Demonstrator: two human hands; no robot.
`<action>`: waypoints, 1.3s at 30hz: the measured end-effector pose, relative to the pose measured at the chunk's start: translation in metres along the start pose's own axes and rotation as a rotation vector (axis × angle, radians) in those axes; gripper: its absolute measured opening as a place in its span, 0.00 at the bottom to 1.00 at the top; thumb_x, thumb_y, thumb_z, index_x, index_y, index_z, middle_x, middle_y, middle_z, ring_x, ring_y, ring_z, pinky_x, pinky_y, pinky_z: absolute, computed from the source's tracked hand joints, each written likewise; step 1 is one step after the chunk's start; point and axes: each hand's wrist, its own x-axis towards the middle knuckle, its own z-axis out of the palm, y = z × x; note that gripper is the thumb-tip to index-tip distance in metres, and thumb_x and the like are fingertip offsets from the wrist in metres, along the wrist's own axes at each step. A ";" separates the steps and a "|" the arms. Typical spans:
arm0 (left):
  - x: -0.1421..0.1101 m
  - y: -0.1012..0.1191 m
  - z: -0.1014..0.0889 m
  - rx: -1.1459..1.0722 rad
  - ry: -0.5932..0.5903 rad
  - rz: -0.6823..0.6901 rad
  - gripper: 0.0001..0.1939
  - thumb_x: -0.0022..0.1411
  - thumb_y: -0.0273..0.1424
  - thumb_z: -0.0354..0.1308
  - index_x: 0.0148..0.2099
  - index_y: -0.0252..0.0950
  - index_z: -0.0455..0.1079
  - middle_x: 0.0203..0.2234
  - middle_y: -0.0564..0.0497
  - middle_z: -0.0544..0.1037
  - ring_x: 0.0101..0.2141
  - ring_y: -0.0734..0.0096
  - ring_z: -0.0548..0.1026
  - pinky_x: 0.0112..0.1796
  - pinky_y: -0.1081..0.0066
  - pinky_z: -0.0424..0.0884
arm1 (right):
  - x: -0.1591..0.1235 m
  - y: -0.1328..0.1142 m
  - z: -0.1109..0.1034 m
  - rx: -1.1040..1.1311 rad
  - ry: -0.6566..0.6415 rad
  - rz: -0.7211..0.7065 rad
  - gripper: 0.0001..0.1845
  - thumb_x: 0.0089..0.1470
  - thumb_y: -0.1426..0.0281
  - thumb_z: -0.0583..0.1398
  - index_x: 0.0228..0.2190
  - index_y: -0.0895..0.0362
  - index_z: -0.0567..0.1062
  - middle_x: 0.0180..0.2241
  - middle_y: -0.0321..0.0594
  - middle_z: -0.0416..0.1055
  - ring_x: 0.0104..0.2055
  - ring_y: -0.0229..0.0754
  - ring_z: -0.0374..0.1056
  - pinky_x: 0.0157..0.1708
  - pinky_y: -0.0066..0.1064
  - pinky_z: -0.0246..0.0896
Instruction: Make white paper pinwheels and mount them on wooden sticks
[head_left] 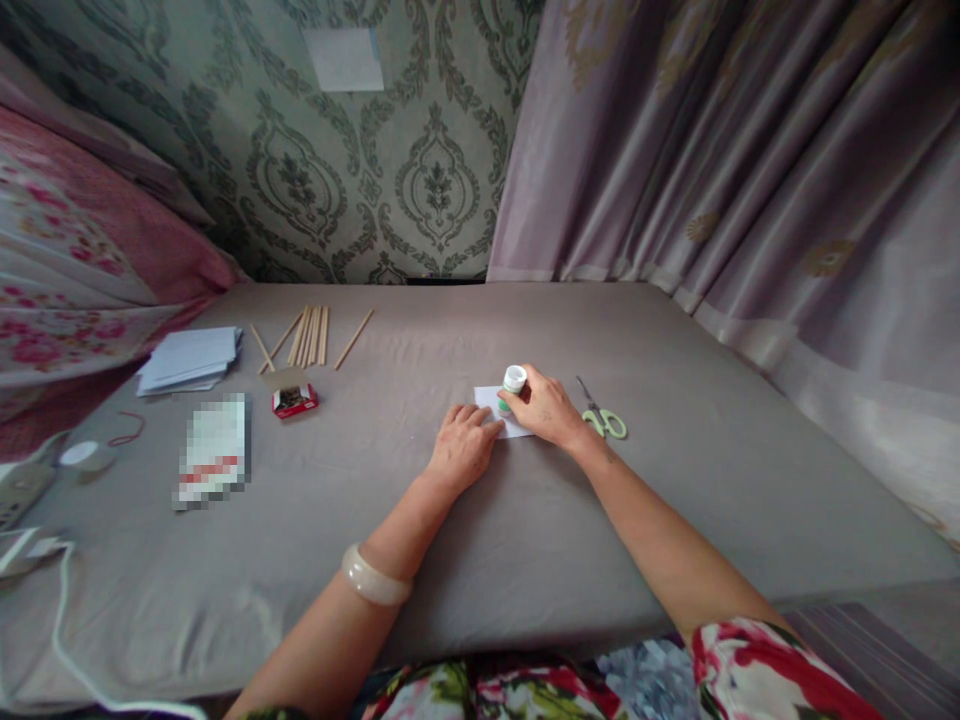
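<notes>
My right hand (549, 405) is closed around a white glue stick (514, 380) with a green label. The glue stick stands upright over a small piece of white paper (517, 428), its lower end pressed to or just above the sheet; I cannot tell which. Lying flat at the paper's left edge, my left hand (465, 445) has its fingers stretched out and holds nothing. Just right of my right hand, a pair of scissors (604, 415) with light green handles rests on the grey cloth.
Several wooden sticks (311, 335) lie at the back left beside a stack of white paper (191, 358). Nearer are a small red open box (295, 400), a blurred packet (214, 450), a white roll (86, 457) and a red string (133, 430). A white cable (64, 620) crosses the left front.
</notes>
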 end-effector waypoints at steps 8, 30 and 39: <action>0.000 0.002 -0.006 -0.017 -0.022 -0.002 0.15 0.65 0.29 0.46 0.48 0.41 0.73 0.45 0.46 0.75 0.47 0.61 0.69 0.49 0.59 0.61 | 0.006 0.001 0.010 0.048 0.039 0.018 0.12 0.51 0.63 0.59 0.37 0.56 0.69 0.27 0.40 0.74 0.28 0.42 0.69 0.29 0.29 0.57; 0.000 0.001 0.000 -0.015 0.002 -0.005 0.16 0.65 0.29 0.46 0.48 0.42 0.73 0.45 0.45 0.74 0.46 0.62 0.69 0.50 0.60 0.63 | 0.000 0.003 0.008 0.044 0.077 0.066 0.12 0.50 0.63 0.59 0.35 0.56 0.69 0.27 0.42 0.75 0.30 0.45 0.71 0.29 0.30 0.57; -0.001 0.002 0.000 -0.021 -0.005 -0.032 0.16 0.65 0.30 0.45 0.49 0.41 0.73 0.43 0.44 0.73 0.46 0.62 0.70 0.51 0.61 0.62 | 0.002 0.004 0.008 0.016 0.067 0.045 0.13 0.51 0.63 0.58 0.38 0.57 0.69 0.27 0.42 0.74 0.30 0.45 0.71 0.29 0.30 0.57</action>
